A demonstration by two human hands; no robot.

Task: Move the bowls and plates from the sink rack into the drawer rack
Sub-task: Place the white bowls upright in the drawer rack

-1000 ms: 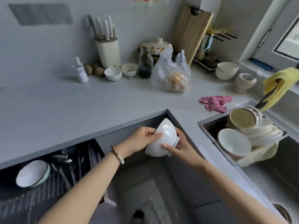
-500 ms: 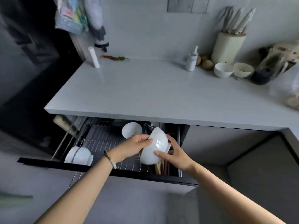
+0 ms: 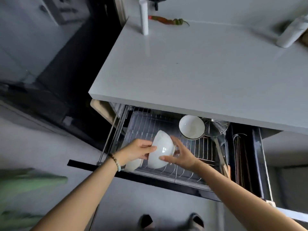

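I hold a white bowl (image 3: 160, 150) on its side between both hands, low over the wire drawer rack (image 3: 196, 147) of the pulled-out drawer. My left hand (image 3: 136, 151) grips its left side with curled fingers. My right hand (image 3: 180, 155) holds its foot and right side, thumb across the front. Another white bowl (image 3: 133, 165) lies in the rack just under my left hand, mostly hidden. A third white bowl (image 3: 191, 127) stands tilted at the back of the rack. The sink rack is out of view.
The white countertop (image 3: 200, 72) overhangs the back of the drawer. A wire skimmer (image 3: 215, 127) lies right of the back bowl, and chopsticks fill a narrow side compartment (image 3: 241, 155). A white tube (image 3: 144, 16) and a chili (image 3: 166, 20) sit on the counter's far edge.
The view has swung left from the sink to the open drawer. Both hands have carried the bowl down from counter height to just above the rack wires, next to the front bowl.
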